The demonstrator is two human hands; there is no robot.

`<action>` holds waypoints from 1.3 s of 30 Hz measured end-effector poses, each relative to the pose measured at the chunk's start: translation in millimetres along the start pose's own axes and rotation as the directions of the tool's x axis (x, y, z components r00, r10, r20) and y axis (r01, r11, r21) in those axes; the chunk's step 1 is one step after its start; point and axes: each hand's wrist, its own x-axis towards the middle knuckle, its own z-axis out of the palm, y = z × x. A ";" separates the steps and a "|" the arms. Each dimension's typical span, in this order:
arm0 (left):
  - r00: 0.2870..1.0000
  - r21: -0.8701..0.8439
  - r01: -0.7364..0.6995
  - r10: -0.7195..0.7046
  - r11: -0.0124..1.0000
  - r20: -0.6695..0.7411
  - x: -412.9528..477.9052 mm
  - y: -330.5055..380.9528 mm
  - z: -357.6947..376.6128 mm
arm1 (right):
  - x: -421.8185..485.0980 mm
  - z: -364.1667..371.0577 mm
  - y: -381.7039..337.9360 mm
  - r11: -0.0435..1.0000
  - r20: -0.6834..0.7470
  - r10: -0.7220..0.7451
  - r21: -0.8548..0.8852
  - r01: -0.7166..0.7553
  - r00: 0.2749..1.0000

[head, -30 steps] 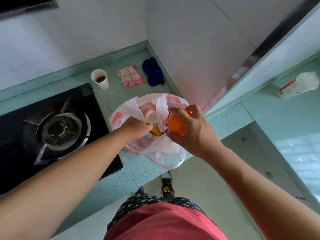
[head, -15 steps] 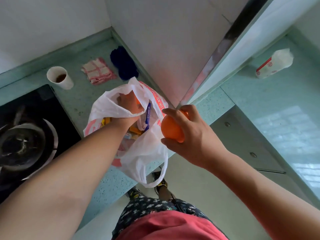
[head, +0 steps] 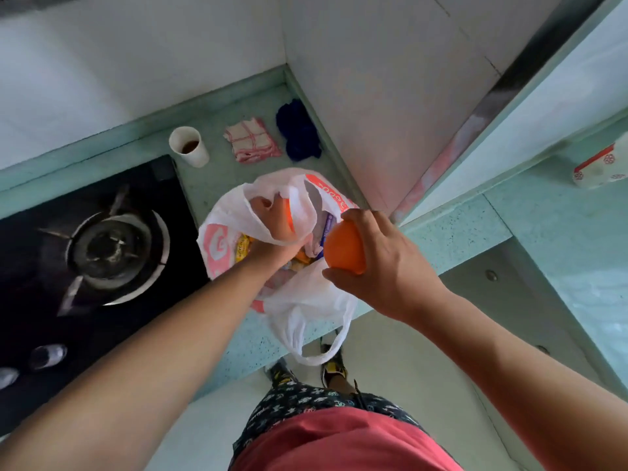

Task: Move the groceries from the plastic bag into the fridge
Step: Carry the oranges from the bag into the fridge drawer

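Note:
A white plastic bag (head: 306,300) with red print stands open on the green counter (head: 458,232), one handle hanging over the front edge. My left hand (head: 272,219) reaches into the bag's mouth, its fingers curled round an orange thing (head: 289,215) that the plastic mostly hides. My right hand (head: 384,263) grips an orange (head: 343,248) just outside the bag's right side, above the counter edge. Inside the bag I see a yellow packet (head: 243,248) and a blue-printed packet (head: 327,229).
A black gas hob (head: 102,249) lies left of the bag. Behind it stand a paper cup (head: 188,146) of brown liquid, a pink checked cloth (head: 253,141) and a blue cloth (head: 299,134). A white packet (head: 601,164) lies at the far right. Walls close the corner behind.
The orange in my right hand has come a little clear of the bag's mouth. My left hand stays inside the bag. The view swung left, then back.

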 end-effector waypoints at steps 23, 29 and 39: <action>0.888 -0.259 0.119 -0.219 0.959 -0.404 -223.0 -71.9 -128.2 | 31.2 31.6 -114.2 0.851 0.312 -0.507 0.032 0.525 0.803; 0.773 -0.303 0.256 -0.382 0.918 -0.506 -294.2 -107.4 -128.0 | 4.0 58.1 -178.5 0.717 0.386 -0.654 0.041 0.696 0.651; 0.444 -0.485 0.462 -0.667 0.743 -0.599 -471.0 -139.4 -72.5 | -114.8 112.6 -244.2 0.400 0.544 -0.796 0.143 0.905 0.266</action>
